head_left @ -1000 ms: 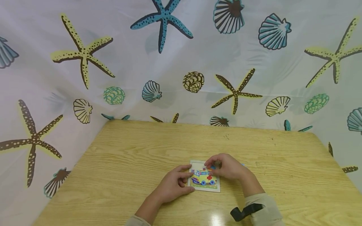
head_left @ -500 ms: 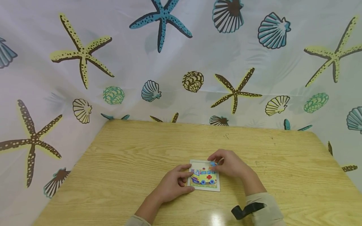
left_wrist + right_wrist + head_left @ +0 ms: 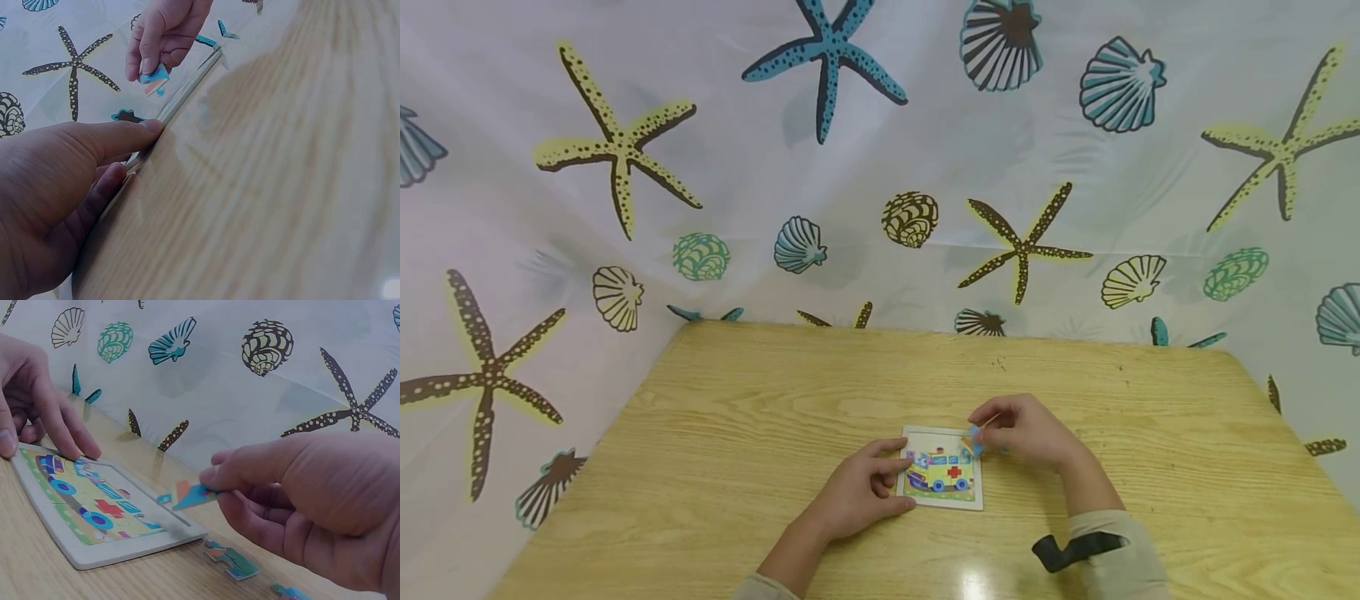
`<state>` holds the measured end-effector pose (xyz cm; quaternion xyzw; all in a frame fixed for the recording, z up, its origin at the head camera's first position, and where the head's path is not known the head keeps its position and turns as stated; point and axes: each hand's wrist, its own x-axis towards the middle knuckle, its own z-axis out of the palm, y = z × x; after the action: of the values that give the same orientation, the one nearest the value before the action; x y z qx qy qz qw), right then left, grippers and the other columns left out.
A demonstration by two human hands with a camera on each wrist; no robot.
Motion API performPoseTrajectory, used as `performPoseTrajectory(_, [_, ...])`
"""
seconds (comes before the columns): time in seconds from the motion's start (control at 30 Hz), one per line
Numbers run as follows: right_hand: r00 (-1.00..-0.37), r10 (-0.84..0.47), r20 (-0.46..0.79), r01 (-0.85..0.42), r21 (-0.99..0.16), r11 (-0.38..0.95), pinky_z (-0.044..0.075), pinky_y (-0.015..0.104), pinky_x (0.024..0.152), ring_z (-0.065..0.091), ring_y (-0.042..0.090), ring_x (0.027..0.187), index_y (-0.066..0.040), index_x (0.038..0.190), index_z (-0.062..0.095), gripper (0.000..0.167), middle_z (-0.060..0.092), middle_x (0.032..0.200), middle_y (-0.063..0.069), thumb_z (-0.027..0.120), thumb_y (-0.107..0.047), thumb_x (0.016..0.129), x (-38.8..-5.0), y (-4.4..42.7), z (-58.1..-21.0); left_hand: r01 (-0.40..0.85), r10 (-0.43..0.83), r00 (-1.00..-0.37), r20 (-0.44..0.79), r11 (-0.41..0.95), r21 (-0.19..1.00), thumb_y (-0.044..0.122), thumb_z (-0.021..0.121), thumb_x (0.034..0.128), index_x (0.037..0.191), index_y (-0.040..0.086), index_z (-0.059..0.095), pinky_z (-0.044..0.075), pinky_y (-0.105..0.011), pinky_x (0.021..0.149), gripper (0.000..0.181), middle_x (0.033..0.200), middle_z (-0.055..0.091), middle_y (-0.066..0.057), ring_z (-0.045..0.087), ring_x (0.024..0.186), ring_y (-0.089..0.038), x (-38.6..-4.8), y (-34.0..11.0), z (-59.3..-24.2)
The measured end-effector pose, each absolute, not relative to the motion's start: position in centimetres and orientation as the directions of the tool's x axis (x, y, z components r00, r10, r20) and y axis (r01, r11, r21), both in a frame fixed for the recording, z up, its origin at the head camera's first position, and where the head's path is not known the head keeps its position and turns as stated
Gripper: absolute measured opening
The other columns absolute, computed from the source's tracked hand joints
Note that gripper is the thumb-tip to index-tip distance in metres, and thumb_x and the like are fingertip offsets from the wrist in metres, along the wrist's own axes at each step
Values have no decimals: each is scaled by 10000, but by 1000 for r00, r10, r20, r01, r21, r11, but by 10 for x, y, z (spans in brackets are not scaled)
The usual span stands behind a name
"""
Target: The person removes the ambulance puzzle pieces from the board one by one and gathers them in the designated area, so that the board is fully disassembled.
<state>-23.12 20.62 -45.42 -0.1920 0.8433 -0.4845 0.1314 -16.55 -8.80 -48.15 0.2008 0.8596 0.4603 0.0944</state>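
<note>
1. Where the shell-and-starfish cloth [image 3: 737, 183] meets it, a wood-grain table [image 3: 737, 417] runs forward.
2. Hands: right hand [image 3: 1026, 429] pinches a puzzle piece [image 3: 195, 495] between thumb and finger; left hand [image 3: 853, 496] lies with fingers spread, tips on the left side of the puzzle tray [image 3: 137, 547], not wrapped round it.
3. Tray flat on the table, between the hands.
4. Ambulance picture [image 3: 947, 477]: lower and middle parts assembled, far band bare. Judged well past half, top strip outstanding.
5. Loose pieces [image 3: 239, 561]: at least two on the table by the tray's right side; full count cannot be told.
6. Pinched piece: blue and orange, tilted above the far right corner, not seated.
</note>
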Motion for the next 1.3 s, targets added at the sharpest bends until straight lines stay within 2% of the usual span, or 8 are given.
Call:
performPoseTrajectory(0.13, [-907, -418, -44, -142, -904, 404, 555, 338, 719, 665, 240, 851, -17, 1117, 698, 244, 697, 1039, 123, 705, -177, 933, -232, 210, -455, 256, 432, -901, 20, 495, 830, 256, 817, 844, 1304, 58, 661, 474, -185, 713, 524, 1513, 479, -41, 521, 827, -99, -165, -88, -482])
performPoseTrajectory(0.37, [-909, -408, -82, -75, -932, 354, 561, 315, 752, 640, 179, 858, 42, 1168, 663, 316, 692, 1044, 113, 695, -179, 945, -233, 220, -456, 263, 437, -899, 25, 493, 829, 261, 814, 848, 1301, 54, 662, 478, -190, 711, 521, 1524, 469, -48, 524, 812, -101, -165, -89, -482])
performPoseTrajectory(0.5, [-914, -394, -98, -58, -929, 366, 534, 288, 676, 631, 168, 823, 31, 1200, 674, 339, 701, 1059, 73, 694, -194, 947, -233, 226, -454, 265, 437, -899, 26, 495, 828, 258, 813, 849, 1304, 55, 660, 478, -187, 711, 521, 1524, 469, -43, 525, 812, -93, -165, -89, -483])
performPoseTrajectory(0.7, [-923, -361, -132, -11, -929, 369, 459, 258, 566, 613, 158, 735, 15, 1216, 685, 357, 709, 967, -3, 698, -219, 946, -232, 234, -452, 265, 441, -897, 26, 491, 829, 249, 810, 852, 1313, 56, 654, 478, -184, 712, 523, 1523, 469, -41, 525, 817, -91, -164, -88, -483])
performPoseTrajectory(0.83, [-924, -354, -144, 3, -930, 368, 503, 291, 608, 622, 175, 749, 34, 1227, 670, 383, 703, 937, -12, 699, -224, 944, -231, 240, -450, 272, 445, -895, 31, 489, 829, 242, 811, 851, 1313, 55, 653, 478, -184, 709, 523, 1521, 472, -49, 528, 813, -89, -164, -88, -483])
performPoseTrajectory(1.03, [-930, -346, -127, -15, -925, 380, 565, 350, 721, 660, 207, 810, 48, 1253, 644, 417, 710, 993, 18, 689, -240, 954, -231, 253, -450, 273, 443, -896, 33, 490, 828, 241, 817, 845, 1309, 59, 659, 475, -180, 707, 523, 1515, 480, -44, 526, 811, -83, -165, -89, -485])
performPoseTrajectory(1.3, [-935, -332, -126, -11, -924, 382, 585, 322, 825, 710, 160, 896, 78, 1271, 612, 452, 704, 1092, 102, 691, -234, 954, -229, 273, -453, 273, 441, -896, 37, 483, 832, 235, 818, 843, 1309, 56, 656, 482, -183, 712, 525, 1519, 475, -45, 529, 816, -82, -164, -88, -485])
